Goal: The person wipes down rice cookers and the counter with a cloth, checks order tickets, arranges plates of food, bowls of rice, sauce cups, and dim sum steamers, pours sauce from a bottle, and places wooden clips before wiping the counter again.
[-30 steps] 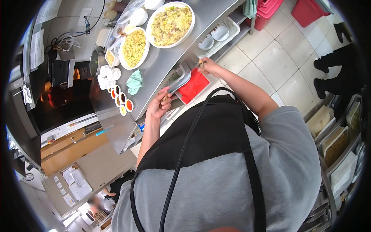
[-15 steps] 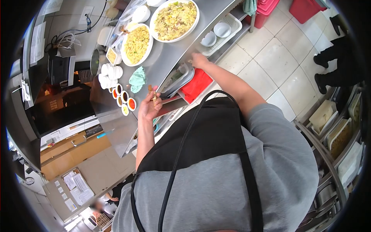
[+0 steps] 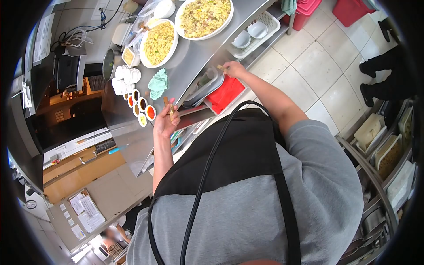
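My left hand [image 3: 165, 121], fingers curled, holds small tan, wood-coloured strips [image 3: 171, 109] over the front edge of the steel counter [image 3: 187, 62]. My right hand [image 3: 235, 70] reaches out at the shelf side and pinches a similar tan strip [image 3: 221, 67]; their exact kind is too small to tell. A crumpled green cloth [image 3: 158, 84] lies on the counter beyond my left hand. Close by stand small cups of sauce [image 3: 150, 113] and stacked white cups [image 3: 128, 76]. Below my right hand are a red cloth or bag [image 3: 223, 95] and a clear lidded container [image 3: 211, 79].
Two large white bowls of fried rice [image 3: 159, 43] [image 3: 205, 20] stand on the counter. A white basket [image 3: 265, 42] with two bowls is on the lower shelf. Red bins [image 3: 304, 17] stand on the tiled floor. A person's dark-clad legs [image 3: 388, 81] are at the right.
The tan strip in my right hand has come into clearer view. My left hand has shifted slightly left, still holding its strips. The counter and bowls sit a little differently as the view moves.
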`<state>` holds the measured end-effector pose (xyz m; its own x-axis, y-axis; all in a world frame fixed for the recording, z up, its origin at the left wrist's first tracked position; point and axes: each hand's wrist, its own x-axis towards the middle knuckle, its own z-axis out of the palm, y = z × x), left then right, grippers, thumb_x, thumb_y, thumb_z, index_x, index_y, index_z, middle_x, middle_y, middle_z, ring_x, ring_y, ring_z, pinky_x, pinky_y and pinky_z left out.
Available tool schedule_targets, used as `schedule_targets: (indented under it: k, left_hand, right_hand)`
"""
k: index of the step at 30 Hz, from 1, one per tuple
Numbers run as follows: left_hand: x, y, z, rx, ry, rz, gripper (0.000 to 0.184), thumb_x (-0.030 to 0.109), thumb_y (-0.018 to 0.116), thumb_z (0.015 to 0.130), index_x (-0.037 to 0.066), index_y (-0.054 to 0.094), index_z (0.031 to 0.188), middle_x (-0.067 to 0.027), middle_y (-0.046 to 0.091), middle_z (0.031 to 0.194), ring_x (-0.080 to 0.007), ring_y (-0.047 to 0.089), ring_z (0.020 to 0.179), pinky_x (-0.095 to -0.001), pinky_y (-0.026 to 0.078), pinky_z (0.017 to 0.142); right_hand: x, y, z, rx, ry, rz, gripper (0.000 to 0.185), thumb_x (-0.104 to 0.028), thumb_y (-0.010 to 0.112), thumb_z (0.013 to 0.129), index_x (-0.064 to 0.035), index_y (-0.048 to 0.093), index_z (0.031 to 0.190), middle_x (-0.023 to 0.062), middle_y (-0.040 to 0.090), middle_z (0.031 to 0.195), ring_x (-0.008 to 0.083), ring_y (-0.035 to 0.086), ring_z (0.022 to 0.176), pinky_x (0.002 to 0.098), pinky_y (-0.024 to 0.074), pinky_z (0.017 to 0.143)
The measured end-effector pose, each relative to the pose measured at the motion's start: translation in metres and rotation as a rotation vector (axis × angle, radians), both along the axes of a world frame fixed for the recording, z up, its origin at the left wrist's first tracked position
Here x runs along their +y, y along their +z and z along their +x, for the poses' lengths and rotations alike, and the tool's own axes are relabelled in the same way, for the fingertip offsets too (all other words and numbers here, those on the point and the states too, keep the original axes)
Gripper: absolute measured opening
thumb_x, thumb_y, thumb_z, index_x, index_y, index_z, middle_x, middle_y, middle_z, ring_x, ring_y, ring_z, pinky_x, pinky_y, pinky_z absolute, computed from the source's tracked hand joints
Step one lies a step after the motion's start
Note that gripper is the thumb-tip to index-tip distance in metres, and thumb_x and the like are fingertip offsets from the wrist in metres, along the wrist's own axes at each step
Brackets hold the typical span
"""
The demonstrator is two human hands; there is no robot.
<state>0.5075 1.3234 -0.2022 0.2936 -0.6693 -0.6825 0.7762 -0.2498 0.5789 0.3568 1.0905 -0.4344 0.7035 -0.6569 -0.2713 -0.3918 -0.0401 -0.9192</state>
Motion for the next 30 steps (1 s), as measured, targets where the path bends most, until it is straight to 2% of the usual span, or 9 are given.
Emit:
schedule_targets:
  k: [5, 9, 13, 16, 18, 21, 23, 26, 30]
  left_hand:
    - [-0.003, 0.002, -0.001, -0.016, -0.005, 0.015, 0.030, 0.015, 0.042, 0.087, 0.006, 0.042, 0.115, -0.0064, 0.049, 0.081, -0.0120, 0.040, 0.055, -0.0222, 0.031, 0.044]
    - [-0.005, 0.004, -0.002, -0.041, -0.027, 0.005, 0.030, 0.015, 0.042, 0.087, 0.007, 0.042, 0.116, -0.0064, 0.049, 0.081, -0.0118, 0.040, 0.055, -0.0220, 0.031, 0.044]
    - [-0.003, 0.004, 0.000, -0.042, -0.030, -0.002, 0.031, 0.015, 0.041, 0.087, 0.005, 0.040, 0.117, -0.0072, 0.049, 0.083, -0.0119, 0.040, 0.056, -0.0224, 0.033, 0.045]
    - [-0.005, 0.006, -0.004, -0.066, -0.014, 0.040, 0.029, 0.015, 0.041, 0.087, 0.008, 0.042, 0.115, -0.0064, 0.049, 0.081, -0.0116, 0.041, 0.054, -0.0219, 0.031, 0.043]
    - [-0.004, 0.003, -0.002, -0.063, -0.019, 0.039, 0.029, 0.014, 0.042, 0.087, 0.007, 0.042, 0.115, -0.0069, 0.050, 0.082, -0.0116, 0.042, 0.055, -0.0222, 0.032, 0.044]
    - [-0.003, 0.002, -0.003, -0.055, -0.024, 0.010, 0.029, 0.014, 0.042, 0.087, 0.007, 0.042, 0.115, -0.0073, 0.050, 0.082, -0.0116, 0.042, 0.055, -0.0225, 0.032, 0.044]
    - [-0.004, 0.000, -0.004, -0.051, -0.024, 0.013, 0.029, 0.014, 0.043, 0.087, 0.007, 0.042, 0.115, -0.0075, 0.050, 0.082, -0.0116, 0.042, 0.056, -0.0225, 0.032, 0.044]
    - [-0.008, -0.003, -0.007, -0.058, -0.034, 0.020, 0.028, 0.015, 0.043, 0.087, 0.007, 0.042, 0.114, -0.0078, 0.050, 0.082, -0.0116, 0.043, 0.056, -0.0223, 0.032, 0.044]
    - [-0.022, -0.009, -0.010, -0.267, -0.121, 0.110, 0.026, 0.016, 0.042, 0.088, 0.007, 0.043, 0.112, -0.0064, 0.051, 0.079, -0.0106, 0.043, 0.056, -0.0228, 0.033, 0.045]
  right_hand:
    - [0.008, -0.002, 0.005, 0.043, 0.049, -0.279, 0.022, -0.023, 0.067, 0.065, -0.0093, 0.063, 0.082, 0.0123, 0.062, 0.076, 0.0283, 0.060, 0.071, 0.0352, 0.0465, 0.065]
    - [0.007, -0.003, 0.007, -0.003, -0.109, -0.301, 0.022, -0.023, 0.069, 0.063, -0.0085, 0.063, 0.078, 0.0125, 0.062, 0.074, 0.0287, 0.059, 0.070, 0.0357, 0.0466, 0.065]
    - [-0.004, -0.009, 0.007, 0.169, 0.026, -0.359, 0.020, -0.024, 0.070, 0.059, -0.0099, 0.064, 0.072, 0.0118, 0.062, 0.073, 0.0284, 0.059, 0.070, 0.0360, 0.0464, 0.065]
    - [0.011, 0.012, 0.000, 0.190, 0.052, -0.329, 0.025, -0.018, 0.069, 0.059, -0.0104, 0.063, 0.083, 0.0102, 0.061, 0.069, 0.0257, 0.059, 0.068, 0.0346, 0.0459, 0.064]
    - [0.021, 0.058, -0.012, -0.202, 0.099, -0.256, 0.033, -0.013, 0.067, 0.064, -0.0109, 0.058, 0.095, 0.0083, 0.059, 0.069, 0.0233, 0.058, 0.066, 0.0325, 0.0454, 0.063]
    - [0.025, 0.089, -0.008, -0.418, 0.250, -0.203, 0.031, -0.012, 0.059, 0.072, -0.0115, 0.051, 0.103, 0.0095, 0.059, 0.083, 0.0264, 0.057, 0.078, 0.0341, 0.0430, 0.067]
    - [0.027, 0.112, -0.002, -0.542, 0.110, -0.155, 0.025, -0.013, 0.062, 0.072, -0.0093, 0.052, 0.095, 0.0094, 0.056, 0.076, 0.0260, 0.054, 0.071, 0.0338, 0.0416, 0.062]
    - [0.005, 0.122, 0.004, -0.632, -0.300, -0.499, 0.019, -0.017, 0.061, 0.073, -0.0071, 0.053, 0.087, 0.0106, 0.055, 0.077, 0.0282, 0.053, 0.070, 0.0347, 0.0419, 0.062]
    - [-0.003, 0.097, -0.012, -0.466, -0.358, -0.373, 0.014, -0.016, 0.060, 0.074, -0.0068, 0.056, 0.083, 0.0119, 0.055, 0.078, 0.0316, 0.052, 0.074, 0.0361, 0.0427, 0.065]
